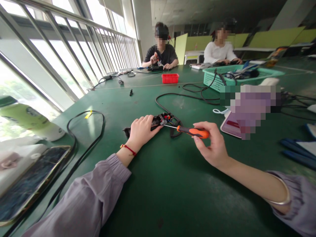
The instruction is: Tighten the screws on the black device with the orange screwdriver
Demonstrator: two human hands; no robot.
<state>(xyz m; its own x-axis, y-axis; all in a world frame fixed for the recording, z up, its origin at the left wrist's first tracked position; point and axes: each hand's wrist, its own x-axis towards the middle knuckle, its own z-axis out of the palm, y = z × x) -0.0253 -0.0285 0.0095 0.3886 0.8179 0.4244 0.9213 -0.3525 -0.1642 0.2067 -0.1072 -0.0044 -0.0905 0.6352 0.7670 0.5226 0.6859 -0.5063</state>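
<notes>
My left hand (142, 130) is closed over a black corded device (156, 122) lying on the green table. The device's right end is opened up, with red and blue wires and small inner parts showing. My right hand (212, 141) holds an orange and black screwdriver (194, 131) by its handle, between thumb and fingers. Its thin metal shaft points left, and the tip reaches the exposed parts beside my left thumb. I cannot tell whether the tip sits in a screw. A black cable (170, 94) curves away behind the device.
A red tray (170, 78) and a green basket (214, 80) with cables stand farther back. Right of my hand lies a purple phone (232, 125). At left are a bottle (29, 118), a dark phone (37, 177) and a looped cable (103, 121). Two people sit opposite.
</notes>
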